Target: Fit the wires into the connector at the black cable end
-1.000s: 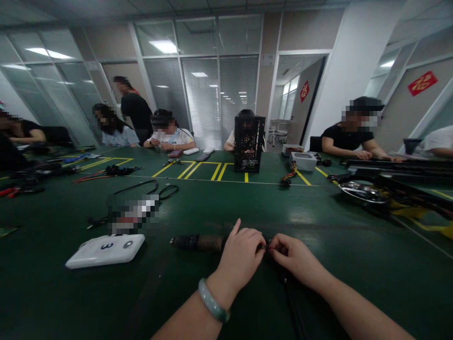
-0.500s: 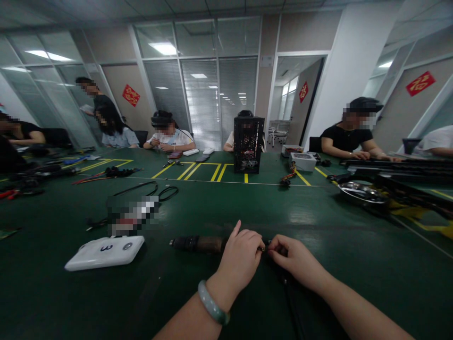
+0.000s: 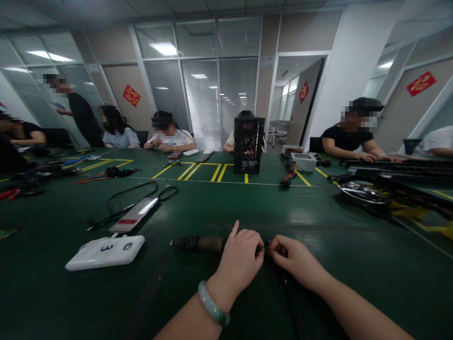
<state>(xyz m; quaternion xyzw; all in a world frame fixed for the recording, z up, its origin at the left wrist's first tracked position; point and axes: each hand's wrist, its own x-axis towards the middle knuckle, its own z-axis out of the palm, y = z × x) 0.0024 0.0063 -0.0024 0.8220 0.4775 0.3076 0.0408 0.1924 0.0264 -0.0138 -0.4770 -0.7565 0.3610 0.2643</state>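
From afar, I am wrapping my left hand round the back end of a dark screwdriver, likely so it is not rolling. It is lying on the green table, nose pointing left. My right hand is pressing thumb and finger together just beside it; I cannot tell what they are pinching. A black cord is running below. Both arms are slanting inward.

Free tabletop beyond left hand; obstacle leftward: dark tool
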